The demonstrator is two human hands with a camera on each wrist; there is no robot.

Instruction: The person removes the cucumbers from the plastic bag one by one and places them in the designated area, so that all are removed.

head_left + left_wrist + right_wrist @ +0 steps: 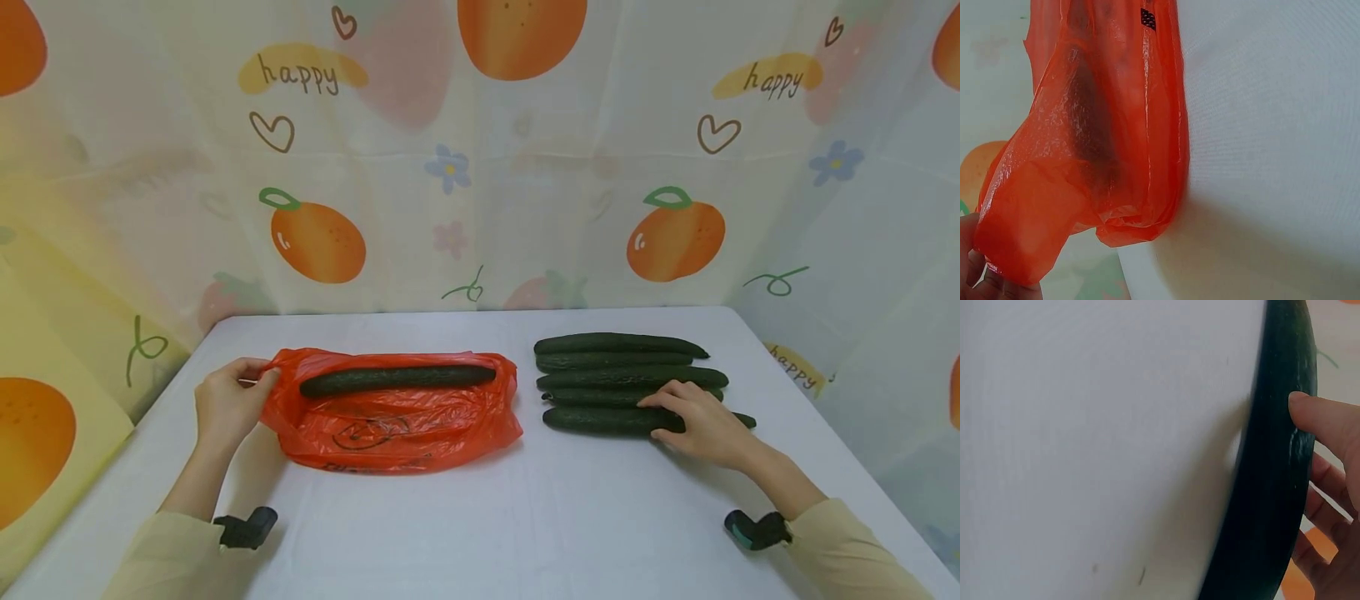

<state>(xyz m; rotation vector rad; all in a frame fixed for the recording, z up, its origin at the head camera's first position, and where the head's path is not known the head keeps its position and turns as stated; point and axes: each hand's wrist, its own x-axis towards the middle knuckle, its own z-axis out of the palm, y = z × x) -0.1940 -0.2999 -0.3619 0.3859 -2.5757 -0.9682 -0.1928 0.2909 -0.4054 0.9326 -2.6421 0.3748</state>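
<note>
My left hand (231,403) pinches the left edge of a red plastic bag (442,433), holding that corner raised. One dark green cucumber (397,378) lies lengthwise in the bag's opening, and in the left wrist view it shows as a dark shape through the red film (1088,119). On the right, my right hand (701,423) grips the nearest cucumber (592,421) of a group, thumb on its near side and fingers over the far side. The right wrist view shows the thumb pressed on this cucumber (1266,469).
Behind the gripped cucumber, several more cucumbers (615,343) lie side by side, roughly parallel. A white cloth covers the table (465,533). A fruit-patterned curtain (495,208) hangs at the back and sides. Each wrist wears a small dark camera (247,528).
</note>
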